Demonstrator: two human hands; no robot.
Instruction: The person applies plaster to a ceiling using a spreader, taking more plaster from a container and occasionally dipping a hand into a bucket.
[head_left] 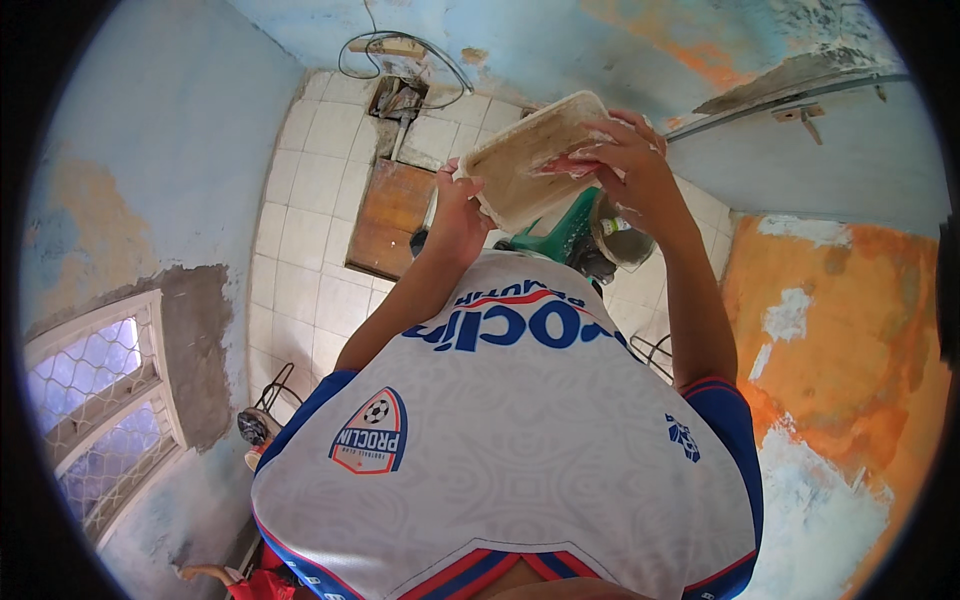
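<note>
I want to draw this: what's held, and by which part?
The left hand grips a shallow tray by its left edge. The right hand is at the right end; its hold is unclear.

Floor (330, 240): pale square tiles. On it: brown wooden board (390, 215), flat; partly hidden green perforated plastic item (562, 228) to its right. Rough dark opening (392, 97) near far wall, pale pipe (401, 138) running from it toward board.
</note>
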